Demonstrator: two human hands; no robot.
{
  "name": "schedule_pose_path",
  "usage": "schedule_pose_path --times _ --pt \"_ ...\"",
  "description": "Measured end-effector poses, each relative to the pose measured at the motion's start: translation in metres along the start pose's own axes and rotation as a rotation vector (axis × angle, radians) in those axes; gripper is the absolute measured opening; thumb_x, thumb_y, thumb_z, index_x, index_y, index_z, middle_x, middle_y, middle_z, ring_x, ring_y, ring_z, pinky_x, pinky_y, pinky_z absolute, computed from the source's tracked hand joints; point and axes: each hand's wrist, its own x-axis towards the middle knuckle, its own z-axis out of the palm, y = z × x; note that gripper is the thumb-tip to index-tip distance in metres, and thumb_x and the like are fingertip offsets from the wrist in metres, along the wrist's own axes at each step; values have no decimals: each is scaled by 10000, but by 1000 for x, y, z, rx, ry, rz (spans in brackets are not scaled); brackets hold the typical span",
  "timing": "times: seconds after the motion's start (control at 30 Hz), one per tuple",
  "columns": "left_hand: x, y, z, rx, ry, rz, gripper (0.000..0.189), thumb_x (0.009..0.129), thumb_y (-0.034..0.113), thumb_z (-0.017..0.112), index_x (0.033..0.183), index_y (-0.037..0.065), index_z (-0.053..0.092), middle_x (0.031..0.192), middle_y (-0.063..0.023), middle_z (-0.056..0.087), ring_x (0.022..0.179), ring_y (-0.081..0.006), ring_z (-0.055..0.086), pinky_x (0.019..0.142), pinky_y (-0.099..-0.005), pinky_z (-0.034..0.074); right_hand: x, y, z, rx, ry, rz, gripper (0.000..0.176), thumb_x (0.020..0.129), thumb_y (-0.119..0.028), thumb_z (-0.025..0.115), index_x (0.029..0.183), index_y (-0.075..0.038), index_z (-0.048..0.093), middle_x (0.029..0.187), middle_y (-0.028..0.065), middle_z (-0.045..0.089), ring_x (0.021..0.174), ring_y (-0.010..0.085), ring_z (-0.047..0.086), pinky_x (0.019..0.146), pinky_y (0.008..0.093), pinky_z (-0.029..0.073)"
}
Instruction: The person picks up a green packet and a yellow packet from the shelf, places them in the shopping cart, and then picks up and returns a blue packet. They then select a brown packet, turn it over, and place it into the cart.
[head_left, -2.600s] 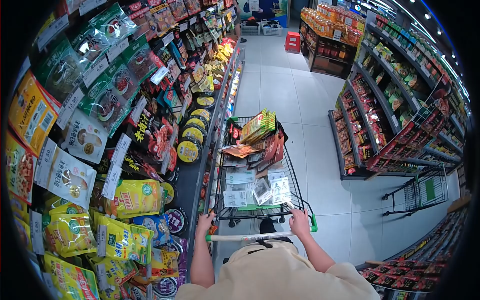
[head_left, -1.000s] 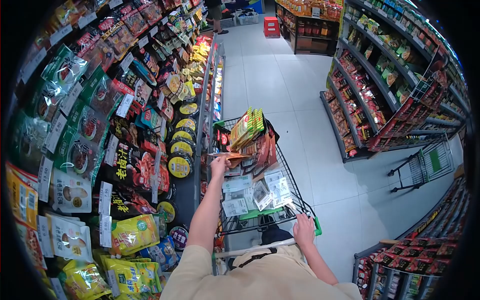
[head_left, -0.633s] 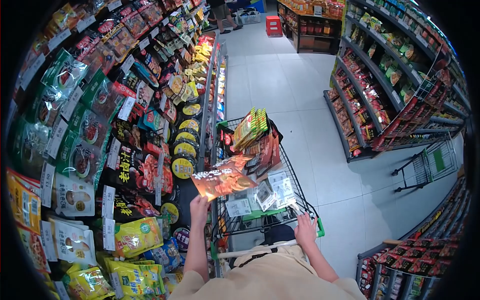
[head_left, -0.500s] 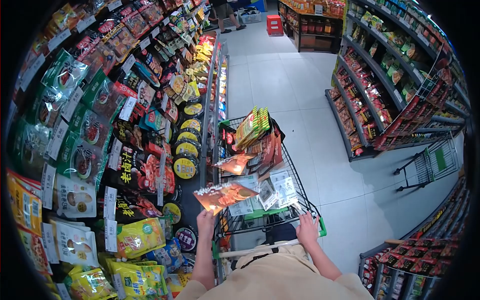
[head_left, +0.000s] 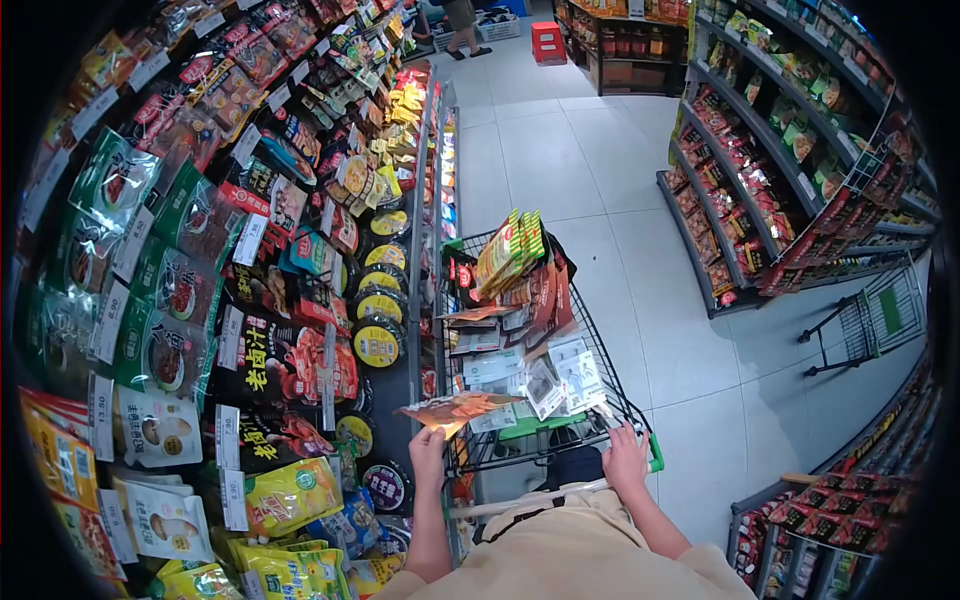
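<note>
Left hand (head_left: 428, 455) pinched an orange pouch (head_left: 462, 409) by its near corner, fingertips closed on the edge, above the near left corner of a shopping cart (head_left: 656, 455) in a store aisle. The right hand (head_left: 627, 462) lay at the right end of the cart's handle, beside the green corner piece; whether its fingers were wrapped around the bar could not be told.

Much was already loaded inside the cart: yellow-and-green packets (head_left: 510, 255) standing toward the far end, red-brown packets (head_left: 550, 300) leaning just beside them, and white printed packets (head_left: 578, 375) spread nearer the handle. Another orange pouch (head_left: 475, 313) lay toward the cart's left side. Only the pouch in the left hand was up off that load, tilted nearly flat, its printed face hard to read.

Left of the cart, round yellow-lidded tubs (head_left: 378, 346) stood in a row beside black-and-red pouches (head_left: 290, 355) on display. Beyond the cart's far end were a red stool (head_left: 548, 43) and another person (head_left: 462, 25), only partly visible.
</note>
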Motion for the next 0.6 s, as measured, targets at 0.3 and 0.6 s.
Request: schedule_pose_path --times 0.3,0.6 --pt "48 19 42 62 21 9 159 947 123 588 866 -1 648 752 66 563 661 -3 437 583 -208 340 59 5 -7 26 -2 20 361 841 -151 626 1191 -64 613 1237 68 590 1344 236 425 1162 571 198" --pt "84 -19 73 316 -58 -16 211 939 139 597 768 16 593 669 66 489 629 -16 410 558 -236 346 146 16 -11 9 -10 -26 389 824 -148 612 1204 -64 603 1251 69 589 1357 237 418 1157 590 209"
